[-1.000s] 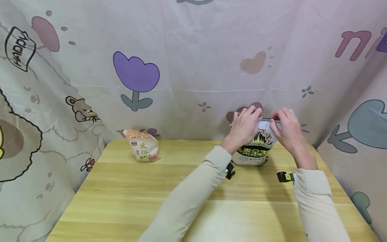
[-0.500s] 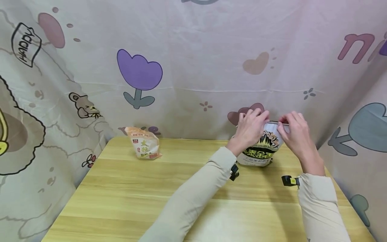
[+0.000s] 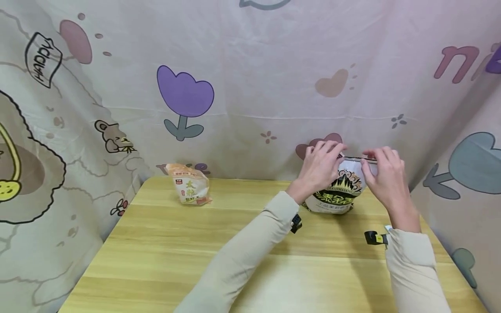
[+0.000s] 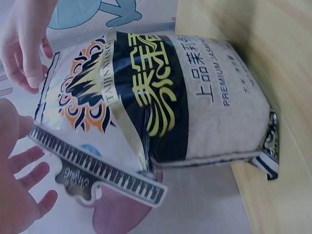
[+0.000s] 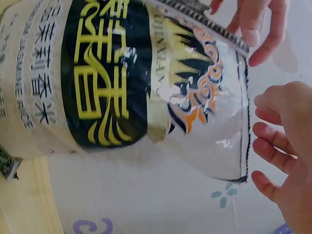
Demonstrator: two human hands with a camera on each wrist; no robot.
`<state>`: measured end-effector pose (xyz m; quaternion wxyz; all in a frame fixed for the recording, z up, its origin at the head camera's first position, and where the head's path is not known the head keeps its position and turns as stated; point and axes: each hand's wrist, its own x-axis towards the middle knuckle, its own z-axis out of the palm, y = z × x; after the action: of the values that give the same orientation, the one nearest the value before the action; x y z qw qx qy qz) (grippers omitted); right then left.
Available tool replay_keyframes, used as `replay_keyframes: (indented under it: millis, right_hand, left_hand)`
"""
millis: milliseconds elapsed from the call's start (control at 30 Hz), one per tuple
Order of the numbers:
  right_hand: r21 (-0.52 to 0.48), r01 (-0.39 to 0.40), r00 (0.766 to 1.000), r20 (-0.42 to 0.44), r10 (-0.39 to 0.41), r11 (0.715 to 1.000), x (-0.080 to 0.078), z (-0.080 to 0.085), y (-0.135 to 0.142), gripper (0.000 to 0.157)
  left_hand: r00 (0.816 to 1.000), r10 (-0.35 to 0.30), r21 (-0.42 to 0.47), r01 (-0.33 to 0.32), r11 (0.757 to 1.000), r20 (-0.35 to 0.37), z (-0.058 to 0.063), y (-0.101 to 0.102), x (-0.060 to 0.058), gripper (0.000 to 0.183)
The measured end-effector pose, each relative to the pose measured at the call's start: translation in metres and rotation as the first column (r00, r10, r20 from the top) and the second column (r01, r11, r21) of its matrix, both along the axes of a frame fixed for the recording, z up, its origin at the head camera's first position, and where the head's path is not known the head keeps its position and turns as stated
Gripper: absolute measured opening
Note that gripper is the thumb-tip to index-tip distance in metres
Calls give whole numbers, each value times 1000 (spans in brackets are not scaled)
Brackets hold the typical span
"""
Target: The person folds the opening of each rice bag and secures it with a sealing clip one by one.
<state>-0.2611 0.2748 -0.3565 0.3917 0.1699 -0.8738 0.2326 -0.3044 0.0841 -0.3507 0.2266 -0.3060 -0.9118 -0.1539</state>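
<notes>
"Beneath it all lay the table (image 3: pixel 156 252). And on it?"
"A jasmine-rice bag (image 3: pixel 339 191), its top between the left hand (image 3: pixel 318 167) and right hand (image 3: pixel 385 171). The right hung loose and empty; whether the left pinched anything, I couldn't tell."
"The clip (image 4: pixel 97 163)?"
"Slanted down the bag's side, beside the left hand. I judged a nudge there could loosen it."

White, black-banded rice bag (image 3: pixel 337 198) standing on table (image 3: pixel 156 243); piano-key clip (image 4: pixel 97 165) slanted at upper corner.
</notes>
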Motion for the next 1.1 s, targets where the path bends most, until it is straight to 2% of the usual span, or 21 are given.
replay_keyframes:
  millis: [300, 467, 600, 700, 933, 1100]
  right_hand:
    - [-71, -27, 999, -21, 26, 997, 20, -9, -21, 25]
    - [-86, -31, 999, -22, 29, 996, 35, -17, -40, 25]
    - [-86, -45, 999, 10, 46, 995, 43, -26, -58, 27]
    - [-82, -73, 997, 27, 75, 994, 45, -33, -70, 28]
    - [-96, -120, 993, 8, 121, 988, 48, -43, -91, 29]
    - [-71, -133, 991, 11, 134, 989, 47, -46, -110, 28]
  left_hand:
    - [999, 42, -23, -42, 999, -24, -12, -40, 21, 40]
    - [999, 34, 25, -33, 999, -31, -25, -63, 39, 37]
    - [999, 48, 62, -46, 997, -24, -37, -79, 53, 35]
    - [997, 65, 106, -61, 992, -30, -43, -93, 60, 33]
    - [992, 49, 211, -24, 977, -114, -51, -130, 73, 29]
    - [988, 98, 230, -68, 971, -122, -55, -160, 79, 28]
